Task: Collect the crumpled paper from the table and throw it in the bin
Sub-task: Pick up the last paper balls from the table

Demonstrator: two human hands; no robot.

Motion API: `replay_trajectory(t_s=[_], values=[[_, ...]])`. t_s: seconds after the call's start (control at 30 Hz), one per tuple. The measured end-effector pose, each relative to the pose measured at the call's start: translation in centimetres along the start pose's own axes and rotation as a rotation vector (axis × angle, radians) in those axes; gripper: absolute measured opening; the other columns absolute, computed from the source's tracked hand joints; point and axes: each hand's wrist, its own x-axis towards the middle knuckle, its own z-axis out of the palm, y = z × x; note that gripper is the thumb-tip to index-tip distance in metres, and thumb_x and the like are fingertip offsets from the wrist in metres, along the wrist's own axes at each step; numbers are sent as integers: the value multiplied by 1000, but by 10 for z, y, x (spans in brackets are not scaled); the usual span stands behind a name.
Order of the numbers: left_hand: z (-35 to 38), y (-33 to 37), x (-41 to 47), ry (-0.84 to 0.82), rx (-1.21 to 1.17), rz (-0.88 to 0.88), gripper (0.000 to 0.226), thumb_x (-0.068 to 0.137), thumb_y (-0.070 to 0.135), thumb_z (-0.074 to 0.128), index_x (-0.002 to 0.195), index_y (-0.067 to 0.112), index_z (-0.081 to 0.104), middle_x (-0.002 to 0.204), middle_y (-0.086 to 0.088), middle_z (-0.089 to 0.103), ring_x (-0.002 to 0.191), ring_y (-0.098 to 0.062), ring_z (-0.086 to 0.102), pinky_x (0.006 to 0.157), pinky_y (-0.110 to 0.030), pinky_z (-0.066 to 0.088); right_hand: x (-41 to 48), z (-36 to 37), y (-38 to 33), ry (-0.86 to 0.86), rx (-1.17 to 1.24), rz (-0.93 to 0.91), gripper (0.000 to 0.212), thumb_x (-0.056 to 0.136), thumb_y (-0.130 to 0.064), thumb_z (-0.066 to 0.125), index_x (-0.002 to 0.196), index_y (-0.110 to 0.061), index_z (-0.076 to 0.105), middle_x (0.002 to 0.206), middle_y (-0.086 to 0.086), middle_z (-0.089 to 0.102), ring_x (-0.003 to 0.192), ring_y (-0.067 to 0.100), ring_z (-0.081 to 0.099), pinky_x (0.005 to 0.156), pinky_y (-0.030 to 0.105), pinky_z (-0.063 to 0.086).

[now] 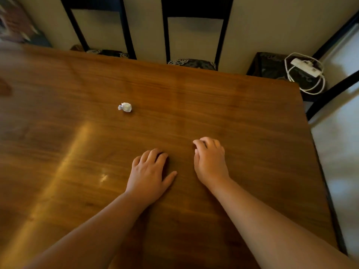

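A small white ball of crumpled paper (125, 107) lies on the brown wooden table (233, 113), left of centre. My left hand (150, 172) rests palm down on the table, fingers curled a little and thumb out, below and right of the paper and well apart from it. To its right, my right hand (209, 162) also rests on the wood with its fingers curled under; nothing shows in it. No bin is in view.
Two black chairs (194, 35) stand against the wall behind the table's far edge. A third chair at the right corner carries a white power strip (307, 67) with a coiled cable. The table's right edge runs beside a pale floor.
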Motion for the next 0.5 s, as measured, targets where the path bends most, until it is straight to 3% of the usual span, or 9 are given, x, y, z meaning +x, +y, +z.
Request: replay_trajectory(t_s=[0.2, 0.33, 0.5], values=[[1, -51, 57, 200, -27, -223, 48, 82, 60, 49, 116, 27, 44, 126, -4, 51, 120, -27, 48, 96, -45, 44, 21, 6, -4, 44, -16, 17, 31, 98, -18, 44, 126, -15, 57, 131, 7, 55, 122, 26, 46, 100, 44, 42], [-1, -79, 90, 297, -85, -391, 62, 75, 62, 60, 122, 25, 41, 134, -8, 44, 123, -32, 44, 97, -49, 43, 20, 8, -3, 77, -5, -4, 27, 95, -15, 49, 119, -11, 61, 119, 9, 57, 110, 28, 50, 92, 44, 45], [-10, -94, 126, 346, -171, -471, 86, 72, 55, 71, 139, 31, 23, 146, -11, 31, 133, -35, 35, 103, -51, 39, 21, 7, -5, 61, -15, -9, 27, 95, -18, 48, 118, -12, 61, 112, 6, 57, 103, 23, 51, 86, 40, 48]])
